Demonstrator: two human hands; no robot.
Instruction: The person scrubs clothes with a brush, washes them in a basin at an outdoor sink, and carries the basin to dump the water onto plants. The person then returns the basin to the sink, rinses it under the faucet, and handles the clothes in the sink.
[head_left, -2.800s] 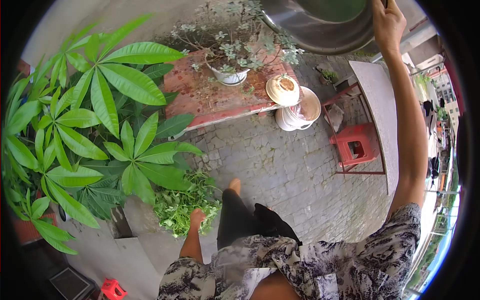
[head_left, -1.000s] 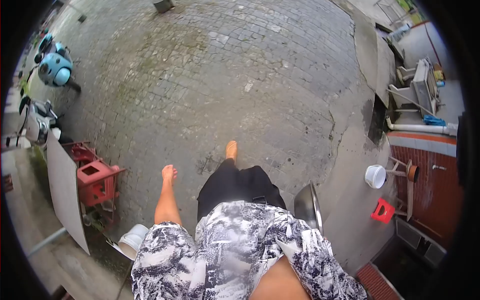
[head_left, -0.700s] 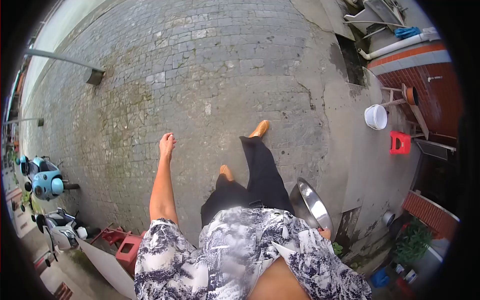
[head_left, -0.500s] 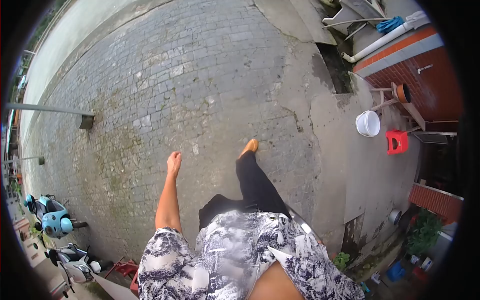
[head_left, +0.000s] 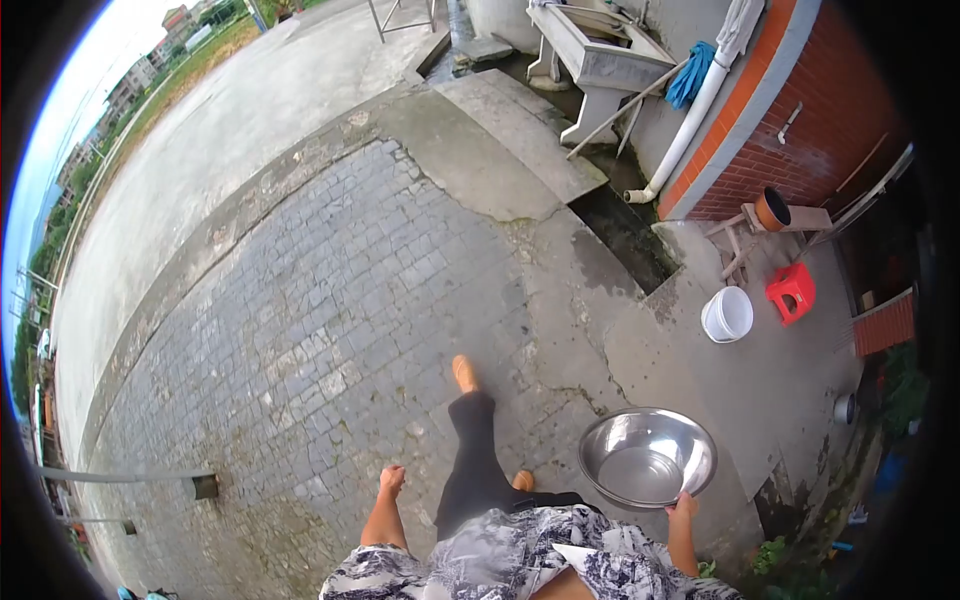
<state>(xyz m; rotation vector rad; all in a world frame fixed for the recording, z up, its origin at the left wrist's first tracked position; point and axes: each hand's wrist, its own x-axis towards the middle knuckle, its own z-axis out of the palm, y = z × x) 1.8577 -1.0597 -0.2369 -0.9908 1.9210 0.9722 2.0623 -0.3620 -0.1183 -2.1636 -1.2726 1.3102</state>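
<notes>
A wide, shiny metal basin (head_left: pixel 645 465) hangs at the lower right of the head view, its inside turned up toward the camera. My right hand (head_left: pixel 682 507) grips its near rim, with the fingers closed on the edge. My left hand (head_left: pixel 393 478) hangs over the stone paving (head_left: pixel 370 300), on the other side of my legs from the basin. Its fingers are curled in, and nothing shows in them.
A white bucket (head_left: pixel 727 315) and a red stool (head_left: pixel 791 293) stand at the right, near a wooden bench (head_left: pixel 740 235) bearing a brown pot (head_left: pixel 772 209). An open drain (head_left: pixel 625 240) runs below a stone sink (head_left: pixel 610 60). A post (head_left: pixel 205 486) is at lower left.
The view has turned toward the sink and brick wall. The basin, mostly hidden half a second ago, now shows fully in my right hand, farther out from my body. The scooters have nearly left view.
</notes>
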